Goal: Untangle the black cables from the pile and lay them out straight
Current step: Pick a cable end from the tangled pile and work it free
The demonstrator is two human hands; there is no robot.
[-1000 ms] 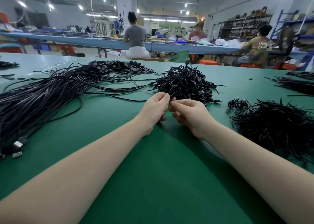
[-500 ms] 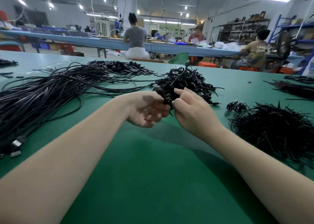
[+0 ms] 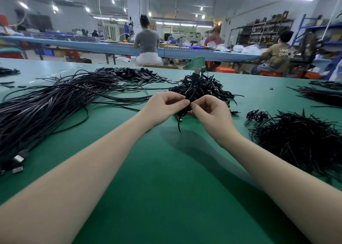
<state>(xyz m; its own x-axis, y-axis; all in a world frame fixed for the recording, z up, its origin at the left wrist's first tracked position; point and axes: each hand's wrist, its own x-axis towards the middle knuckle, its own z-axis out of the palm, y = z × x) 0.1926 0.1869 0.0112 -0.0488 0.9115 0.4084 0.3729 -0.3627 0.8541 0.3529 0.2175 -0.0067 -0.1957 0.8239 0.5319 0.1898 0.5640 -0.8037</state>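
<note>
1. Green surface (image 3: 166, 197): fills the view from the near edge to the far edge and carries every heap of cable.
2. Long cables (image 3: 55, 103): a broad sheaf lying roughly straight along the left side, metal plugs at its end near the left edge.
3. Short cut wires (image 3: 299, 142): a bristling heap by the right edge; thinner bundles (image 3: 322, 95) lie beyond it.
4. Tangled pile (image 3: 203, 88): mid-surface toward the far edge, directly behind the hands.
5. Flat black pieces (image 3: 133, 73): a low heap near the far edge, left of the pile.
6. Left hand (image 3: 162, 108): fingers curled, thumb and forefinger pinching a small coiled cable (image 3: 185, 110) lifted just in front of the pile.
7. Right hand (image 3: 212, 112): fingertips pinching the same cable, touching the left hand's fingertips.
8. Loose cable end (image 3: 179, 125): hangs below the hands.
</note>
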